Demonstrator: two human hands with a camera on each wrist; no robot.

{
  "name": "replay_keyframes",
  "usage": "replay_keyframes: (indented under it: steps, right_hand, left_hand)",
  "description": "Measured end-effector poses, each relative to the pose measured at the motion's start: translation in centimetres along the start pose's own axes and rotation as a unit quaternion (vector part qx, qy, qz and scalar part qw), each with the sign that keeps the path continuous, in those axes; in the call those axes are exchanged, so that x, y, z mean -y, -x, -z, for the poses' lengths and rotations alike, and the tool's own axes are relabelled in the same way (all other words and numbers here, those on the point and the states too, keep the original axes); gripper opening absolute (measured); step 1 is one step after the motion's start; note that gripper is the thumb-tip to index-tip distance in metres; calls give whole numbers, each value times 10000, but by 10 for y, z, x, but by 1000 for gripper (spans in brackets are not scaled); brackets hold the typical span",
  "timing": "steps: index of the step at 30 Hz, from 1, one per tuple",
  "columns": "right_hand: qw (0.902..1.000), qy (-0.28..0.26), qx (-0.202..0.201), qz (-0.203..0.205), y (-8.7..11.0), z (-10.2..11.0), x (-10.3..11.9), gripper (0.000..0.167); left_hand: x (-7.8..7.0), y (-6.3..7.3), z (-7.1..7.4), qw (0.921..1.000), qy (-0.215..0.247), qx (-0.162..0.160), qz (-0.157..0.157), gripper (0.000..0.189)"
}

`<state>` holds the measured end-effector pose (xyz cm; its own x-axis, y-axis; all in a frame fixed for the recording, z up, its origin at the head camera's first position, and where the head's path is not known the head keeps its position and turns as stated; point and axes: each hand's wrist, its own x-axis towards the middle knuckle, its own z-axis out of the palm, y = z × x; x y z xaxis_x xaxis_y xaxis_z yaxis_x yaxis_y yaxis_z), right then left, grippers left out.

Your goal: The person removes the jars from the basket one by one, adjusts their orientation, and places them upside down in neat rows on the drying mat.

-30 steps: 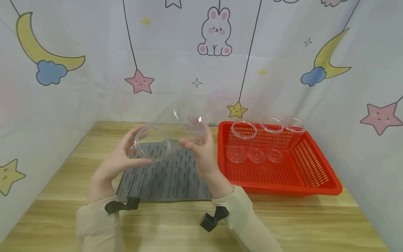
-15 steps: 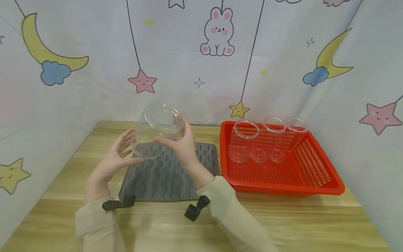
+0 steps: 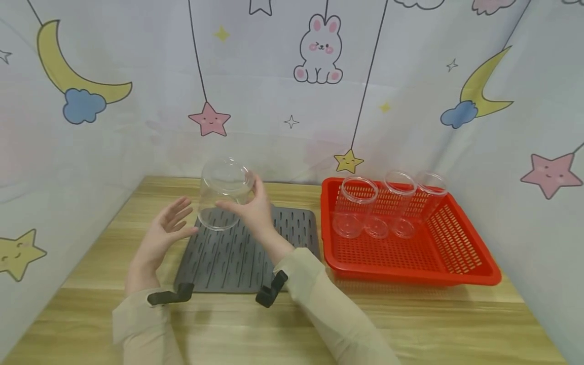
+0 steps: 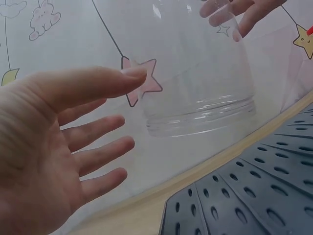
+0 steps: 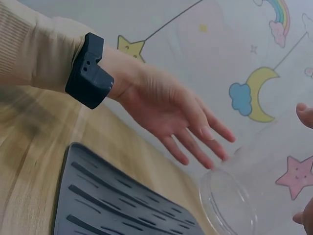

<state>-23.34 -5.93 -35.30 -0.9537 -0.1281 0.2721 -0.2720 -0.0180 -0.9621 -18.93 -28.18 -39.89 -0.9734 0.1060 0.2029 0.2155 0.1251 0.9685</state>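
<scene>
While the right hand (image 3: 253, 210) grips the jar (image 3: 215, 194) above the mat (image 3: 228, 261), the spread left hand (image 3: 163, 230) stays off the rim (image 4: 200, 119).

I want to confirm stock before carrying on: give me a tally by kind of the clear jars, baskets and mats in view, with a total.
Clear jars: 4 (1 in the right hand, 3 in the red basket)
Red basket: 1
Gray mat: 1
Total: 6
</scene>
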Motion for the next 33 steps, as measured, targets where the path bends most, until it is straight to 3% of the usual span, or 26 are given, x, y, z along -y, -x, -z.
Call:
replay_keyframes:
  steps: [3, 11, 22, 33]
  right_hand:
    - [9999, 152, 14, -1, -3, -4, -7, 88]
    - [9988, 477, 34, -127, -7, -10, -23, 92]
    - [9961, 739, 301, -373, -9, -21, -41, 96]
    - [9873, 1238, 638, -764, -24, -27, -37, 103]
  left_hand:
    - [9, 1, 3, 9998, 103, -137, 70, 78]
    - [25, 5, 6, 9951, -353, 33, 920, 86]
    - [43, 5, 4, 9963, -45, 66, 860, 88]
    - [46, 2, 3, 9921, 311, 134, 1210, 90]
